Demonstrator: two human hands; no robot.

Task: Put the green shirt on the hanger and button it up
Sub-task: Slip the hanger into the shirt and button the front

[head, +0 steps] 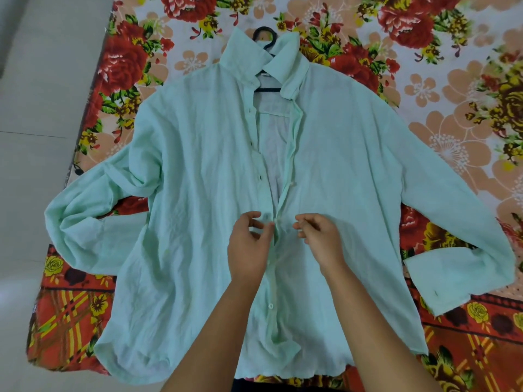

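Observation:
The pale green shirt (198, 171) lies flat, front up, with both sleeves spread out. A black hanger (265, 35) sits inside it; its hook sticks out above the collar and its bar shows in the open neck. The placket is closed below my hands, where a white button (270, 306) is fastened, and gapes open above them. My left hand (249, 250) pinches the left placket edge at mid-chest. My right hand (319, 239) hovers just right of the placket with thumb and fingers curled, and I cannot tell whether it holds fabric.
The shirt rests on a floral bedsheet (424, 80) in red, peach and yellow. A pale tiled floor (42, 108) runs along the left side of the sheet.

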